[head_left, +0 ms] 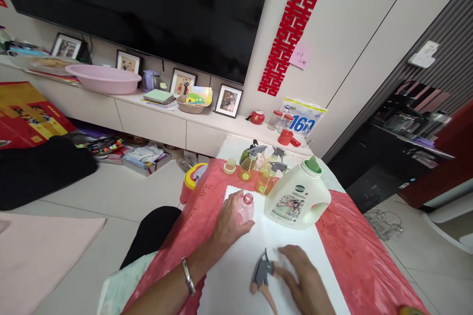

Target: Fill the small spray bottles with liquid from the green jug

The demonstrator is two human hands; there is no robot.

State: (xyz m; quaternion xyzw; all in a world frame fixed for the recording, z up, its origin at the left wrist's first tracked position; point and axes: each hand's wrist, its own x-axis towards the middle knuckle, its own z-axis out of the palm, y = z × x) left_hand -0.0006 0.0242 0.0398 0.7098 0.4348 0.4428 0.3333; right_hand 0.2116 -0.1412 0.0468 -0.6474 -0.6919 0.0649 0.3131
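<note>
My left hand (232,219) is wrapped round a small translucent pink bottle (246,209) with an open neck, upright on the white sheet. My right hand (305,278), slightly blurred, has its thumb and fingers at a grey and peach-coloured trigger spray head (263,273) and seems to grip its side. Behind the pink bottle stand several yellowish spray bottles (247,169) with grey trigger heads. To their right is a large cream jug (295,199) with a green spout inside its neck. A small round cap-like piece (229,166) lies left of the spray bottles.
A red plastic cover (354,236) and a white sheet (229,275) lie over the table. Beyond it, a low cabinet (207,128) carries picture frames, a pink basin (105,78) and jars. A red and yellow stool-like item (190,182) stands left of the table.
</note>
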